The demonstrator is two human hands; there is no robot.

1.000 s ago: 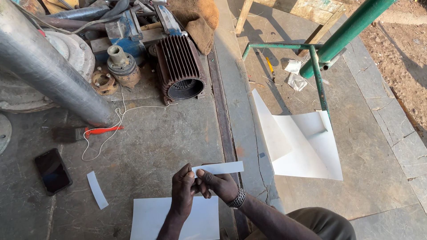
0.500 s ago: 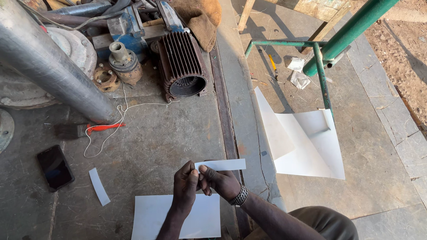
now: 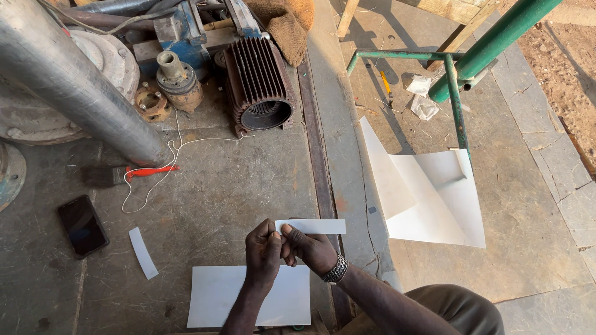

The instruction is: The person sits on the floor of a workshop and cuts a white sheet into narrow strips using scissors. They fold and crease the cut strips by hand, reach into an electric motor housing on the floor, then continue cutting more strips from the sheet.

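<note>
i am pinching a white paper strip (image 3: 313, 226) between both hands, left hand (image 3: 264, 251) and right hand (image 3: 310, 248), creasing one end; next calls for firm folding.

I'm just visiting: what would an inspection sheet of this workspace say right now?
Surface: worn grey concrete bench, stained.
Job's things: white paper strip pinched by left hand and right hand; white sheet beneath.
Clutter: dark phone, loose paper strip, red-handled brush.
Fingers: both hands closed on the strip's left end.
Cables: thin white string looping across the bench.
Surroundings: ribbed motor housing, metal pipe, green frame, large folded white sheet.
</note>
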